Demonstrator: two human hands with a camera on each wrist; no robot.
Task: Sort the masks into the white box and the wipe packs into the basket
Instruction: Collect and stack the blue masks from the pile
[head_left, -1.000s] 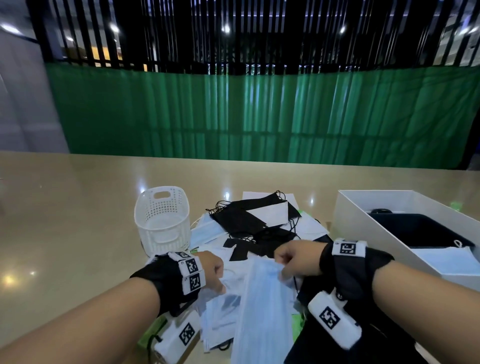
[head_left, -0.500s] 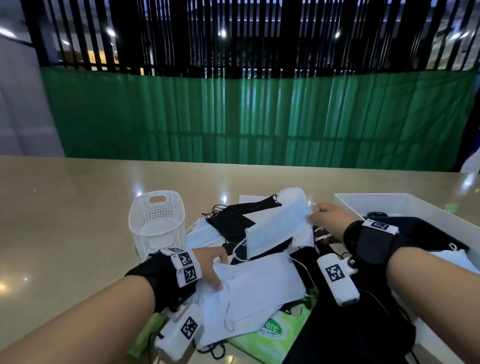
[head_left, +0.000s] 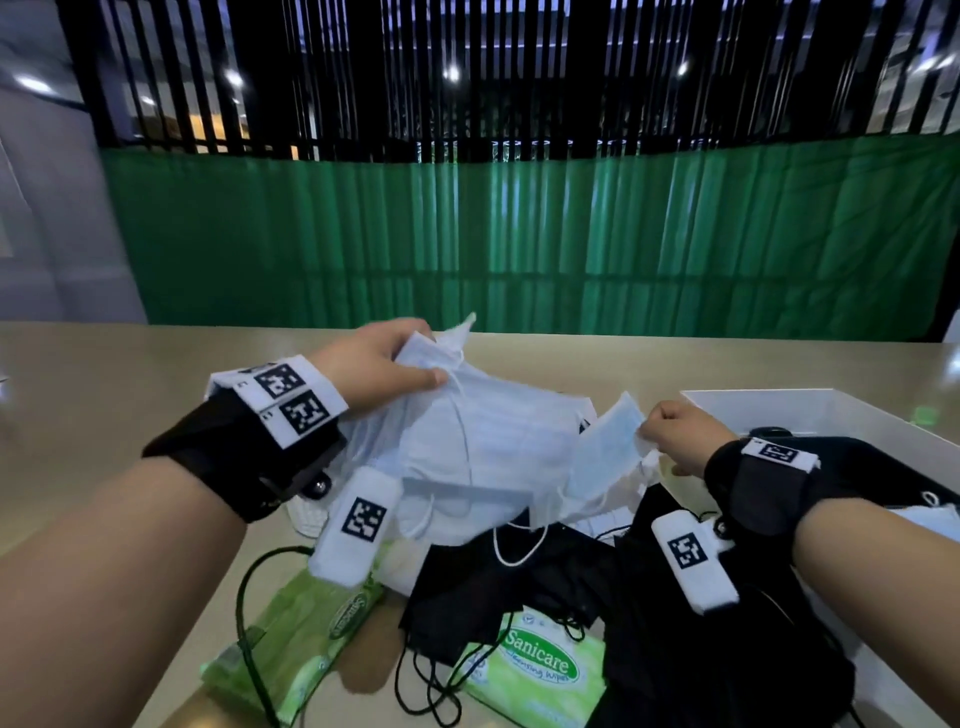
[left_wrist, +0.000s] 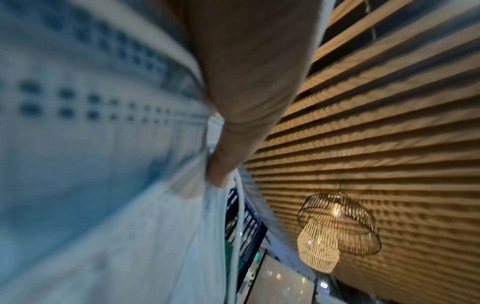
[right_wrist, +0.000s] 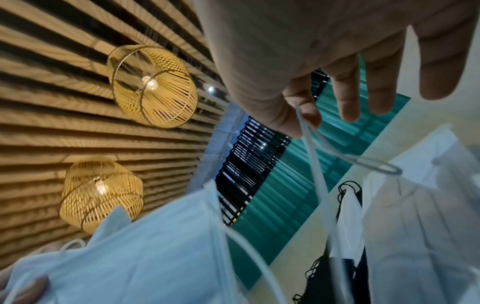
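My left hand (head_left: 421, 358) is raised above the pile and grips a bundle of light blue masks (head_left: 483, 441); in the left wrist view my thumb (left_wrist: 233, 123) presses on the blue mask fabric (left_wrist: 78, 144). My right hand (head_left: 647, 428) pinches a single blue mask (head_left: 605, 457) at its edge, and in the right wrist view the ear loop (right_wrist: 311, 144) runs out from between its fingers. Black masks (head_left: 519, 587) lie on the table below. Two green wipe packs (head_left: 296, 644) (head_left: 540, 670) lie near the front edge. The white box (head_left: 779, 405) stands at the right, with dark masks inside.
The white basket (head_left: 306, 517) is almost wholly hidden behind my left wrist. A beige table (head_left: 104, 395) stretches to the left and back. A green curtain (head_left: 519, 239) hangs behind the table. Black ear loops trail between the wipe packs.
My left hand has risen from the pile with a bundle of blue masks, uncovering the wipe packs and black masks underneath. My right hand keeps hold of its blue mask beside the white box.
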